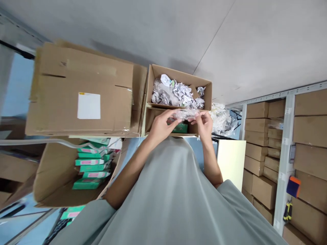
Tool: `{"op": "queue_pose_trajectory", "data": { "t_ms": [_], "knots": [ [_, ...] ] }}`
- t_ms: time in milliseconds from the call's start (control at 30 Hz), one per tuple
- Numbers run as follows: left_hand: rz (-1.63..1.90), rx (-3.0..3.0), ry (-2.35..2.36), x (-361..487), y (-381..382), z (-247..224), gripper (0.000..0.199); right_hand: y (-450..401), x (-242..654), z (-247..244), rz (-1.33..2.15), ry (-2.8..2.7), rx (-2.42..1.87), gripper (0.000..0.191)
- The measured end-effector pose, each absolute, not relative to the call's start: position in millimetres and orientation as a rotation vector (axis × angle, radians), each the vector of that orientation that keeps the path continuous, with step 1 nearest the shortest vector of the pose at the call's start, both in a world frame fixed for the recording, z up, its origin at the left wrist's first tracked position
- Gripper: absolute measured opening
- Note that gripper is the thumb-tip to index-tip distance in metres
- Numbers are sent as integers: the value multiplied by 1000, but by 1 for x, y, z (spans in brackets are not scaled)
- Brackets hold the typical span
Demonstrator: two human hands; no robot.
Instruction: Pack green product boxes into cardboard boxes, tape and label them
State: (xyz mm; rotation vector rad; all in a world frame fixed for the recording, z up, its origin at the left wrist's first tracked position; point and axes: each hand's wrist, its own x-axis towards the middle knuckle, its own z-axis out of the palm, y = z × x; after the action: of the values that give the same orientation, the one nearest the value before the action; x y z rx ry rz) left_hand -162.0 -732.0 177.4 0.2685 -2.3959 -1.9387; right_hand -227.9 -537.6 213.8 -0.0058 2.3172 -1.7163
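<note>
A small clear plastic bag or film (187, 113) is stretched between my two hands; what is inside it, if anything, I cannot make out. My left hand (164, 124) pinches its left end and my right hand (203, 123) pinches its right end. Just below the plastic, a green box (181, 128) lies in the near cardboard box (150, 119). Directly behind stands an open carton (208, 92) filled with crumpled white paper (182, 93) and some clear plastic.
Stacked flattened cartons (107, 112) stand at the left, above a large open carton (55, 170) of green boxes (90, 168). Shelves of brown boxes (264, 190) line the right. White scrap (221, 119) fills a bag; pliers (287, 211) hang on the shelf post.
</note>
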Motion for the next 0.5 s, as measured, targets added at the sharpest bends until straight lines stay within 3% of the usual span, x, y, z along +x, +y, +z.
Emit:
{"op": "queue_pose_trajectory", "data": {
  "t_ms": [100,333,500],
  "knots": [
    [-1866,253,-2468,-153,-740,174,38,-522,-209,198,-1587,2401,79,53],
    [-1482,125,-2905,-147,-748,143,27,-501,-183,175,-838,2692,-116,26],
    [-1480,125,-3023,-152,-728,122,34,-498,-188,172,-751,2671,-226,23]
  ]
}}
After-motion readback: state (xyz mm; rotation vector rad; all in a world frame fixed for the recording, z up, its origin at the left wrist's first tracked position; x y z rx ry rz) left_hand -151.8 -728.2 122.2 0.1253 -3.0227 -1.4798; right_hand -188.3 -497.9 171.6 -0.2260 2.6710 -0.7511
